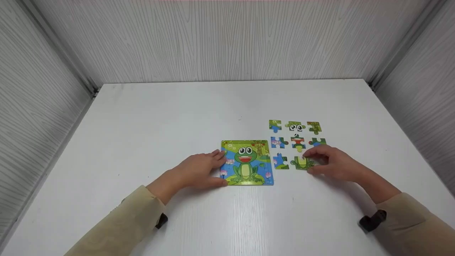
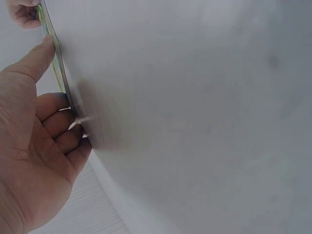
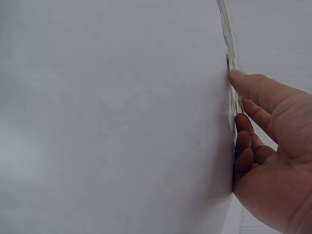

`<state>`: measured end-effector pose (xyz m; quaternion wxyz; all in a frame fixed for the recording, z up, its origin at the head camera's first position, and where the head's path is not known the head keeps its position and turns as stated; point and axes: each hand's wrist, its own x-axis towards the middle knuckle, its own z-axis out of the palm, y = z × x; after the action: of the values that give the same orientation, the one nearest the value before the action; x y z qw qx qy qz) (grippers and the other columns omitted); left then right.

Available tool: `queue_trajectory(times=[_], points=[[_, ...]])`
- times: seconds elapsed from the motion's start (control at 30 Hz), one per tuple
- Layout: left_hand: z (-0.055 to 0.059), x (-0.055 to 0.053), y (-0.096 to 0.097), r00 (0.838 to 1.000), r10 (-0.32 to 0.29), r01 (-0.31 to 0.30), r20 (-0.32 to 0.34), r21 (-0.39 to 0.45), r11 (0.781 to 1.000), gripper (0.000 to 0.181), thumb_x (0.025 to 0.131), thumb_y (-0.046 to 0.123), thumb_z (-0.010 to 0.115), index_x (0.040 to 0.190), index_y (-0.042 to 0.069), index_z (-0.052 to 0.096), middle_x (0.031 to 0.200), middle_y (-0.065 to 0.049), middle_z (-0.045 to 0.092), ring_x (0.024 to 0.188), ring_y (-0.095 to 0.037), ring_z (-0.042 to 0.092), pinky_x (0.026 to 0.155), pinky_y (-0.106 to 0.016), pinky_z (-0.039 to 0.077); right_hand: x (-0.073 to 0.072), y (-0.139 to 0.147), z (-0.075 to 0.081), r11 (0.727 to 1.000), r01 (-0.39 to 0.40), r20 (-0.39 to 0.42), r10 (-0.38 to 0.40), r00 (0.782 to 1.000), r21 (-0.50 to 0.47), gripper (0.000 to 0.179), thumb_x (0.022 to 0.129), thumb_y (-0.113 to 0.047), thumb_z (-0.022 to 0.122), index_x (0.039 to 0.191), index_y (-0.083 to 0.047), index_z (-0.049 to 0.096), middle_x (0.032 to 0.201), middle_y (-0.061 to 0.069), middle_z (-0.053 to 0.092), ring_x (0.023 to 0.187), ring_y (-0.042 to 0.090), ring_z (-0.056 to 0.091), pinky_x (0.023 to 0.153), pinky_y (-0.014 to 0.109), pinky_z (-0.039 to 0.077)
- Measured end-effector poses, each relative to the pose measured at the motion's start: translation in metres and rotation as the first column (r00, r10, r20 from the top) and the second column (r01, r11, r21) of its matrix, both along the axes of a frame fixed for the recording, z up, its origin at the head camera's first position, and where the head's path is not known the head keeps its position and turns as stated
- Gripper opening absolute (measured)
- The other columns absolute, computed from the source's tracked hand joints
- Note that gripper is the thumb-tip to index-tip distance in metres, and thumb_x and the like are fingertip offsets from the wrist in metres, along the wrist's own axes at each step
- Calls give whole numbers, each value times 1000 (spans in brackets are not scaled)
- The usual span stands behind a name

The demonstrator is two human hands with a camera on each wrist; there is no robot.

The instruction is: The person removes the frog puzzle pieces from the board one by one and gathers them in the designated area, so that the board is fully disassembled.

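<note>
A square frog picture board (image 1: pixel 245 163) lies flat on the white table. My left hand (image 1: pixel 201 170) rests against its left side, fingertips along the edge and thumb at the near left corner. In the left wrist view the board appears edge-on beside the thumb (image 2: pixel 41 58). Right of the board, loose jigsaw pieces are laid in rows. My right hand (image 1: pixel 332 163) pinches a puzzle piece with green frog legs (image 1: pixel 301 163) in the nearest row, thumb and forefinger at its right part. The right wrist view shows the right hand (image 3: pixel 273 131) low over the tabletop.
Other pieces lie close by: a frog-eyes piece (image 1: pixel 295 126), a red-mouth piece (image 1: pixel 298 142), a blue and green piece (image 1: pixel 280 162) and several more. A pale wood-grain wall (image 1: pixel 227 42) stands behind the table (image 1: pixel 160 117), with side walls left and right.
</note>
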<state>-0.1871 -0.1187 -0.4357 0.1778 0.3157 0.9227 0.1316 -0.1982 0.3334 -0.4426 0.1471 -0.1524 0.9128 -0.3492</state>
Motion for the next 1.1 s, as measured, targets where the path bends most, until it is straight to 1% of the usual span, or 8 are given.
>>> queue_trajectory(times=[0.17, 0.37, 0.47, 0.6, 0.73, 0.87, 0.97, 1.1], points=[[-1, 0, 0, 1000, 4, -4, -6, -12, 1000, 81, 99, 59, 65, 163, 14, 42, 171, -5, 33, 159, -26, 27, 124, -50, 32, 0, -1, 0, 1000, 3, -2, -3, 1000, 7, 47, 90, -30, 88, 132, -16, 70, 132, 6, 62, 114, 25, 52, 93, 28, 43], [-2, 1, 0, 1000, 6, -6, -1, -21, 1000, 82, 99, 59, 65, 164, 15, 41, 172, -4, 32, 160, -25, 26, 125, -50, 31, 2, -1, -1, 999, 21, 7, -21, 1000, 37, 48, 91, -34, 87, 133, -18, 70, 136, 7, 61, 119, 26, 52, 98, 32, 42], [-1, 1, 0, 1000, 5, -5, 5, -22, 1000, 83, 99, 59, 65, 165, 15, 40, 172, -4, 32, 160, -25, 26, 125, -50, 30, 1, -1, 0, 999, 26, 17, -27, 1000, 32, 49, 91, -34, 87, 134, -19, 70, 139, 7, 60, 123, 27, 51, 101, 34, 42], [0, 0, 1, 1000, 7, -7, 4, -32, 999, 84, 99, 60, 65, 165, 15, 38, 172, -4, 32, 160, -25, 26, 125, -50, 31, 1, -2, 3, 1000, 20, 13, -21, 1000, 24, 50, 92, -34, 86, 136, -18, 69, 140, 9, 60, 121, 27, 52, 99, 33, 43], [1, -1, 1, 1000, 5, -5, 1, -41, 999, 85, 99, 61, 64, 165, 15, 38, 172, -4, 31, 160, -26, 26, 125, -50, 32, 1, -6, 10, 999, 26, -8, -26, 1000, 35, 48, 94, -31, 83, 137, -14, 69, 134, 8, 64, 115, 26, 55, 94, 31, 47], [2, 0, 1, 1000, 3, -3, 6, -35, 999, 84, 100, 60, 64, 165, 14, 38, 172, -5, 31, 160, -26, 26, 125, -51, 31, 1, -14, 17, 999, 21, -45, -20, 999, 26, 42, 96, -26, 82, 133, -11, 71, 127, 6, 69, 113, 26, 58, 94, 35, 48], [1, 0, 0, 1000, 1, -1, 9, -29, 1000, 83, 100, 58, 65, 165, 14, 39, 172, -5, 31, 160, -26, 25, 125, -50, 31, 0, -22, 22, 1000, -8, -80, 9, 997, 11, 38, 96, -23, 82, 130, -11, 73, 124, 5, 71, 113, 25, 59, 94, 37, 48], [1, 0, 0, 1000, -5, 5, 6, -23, 1000, 82, 100, 57, 64, 165, 13, 39, 172, -5, 31, 160, -26, 25, 125, -50, 31, 0, -37, 28, 999, -52, -104, 51, 993, -7, 38, 94, -24, 84, 128, -11, 74, 125, 4, 72, 113, 25, 61, 92, 35, 50]])
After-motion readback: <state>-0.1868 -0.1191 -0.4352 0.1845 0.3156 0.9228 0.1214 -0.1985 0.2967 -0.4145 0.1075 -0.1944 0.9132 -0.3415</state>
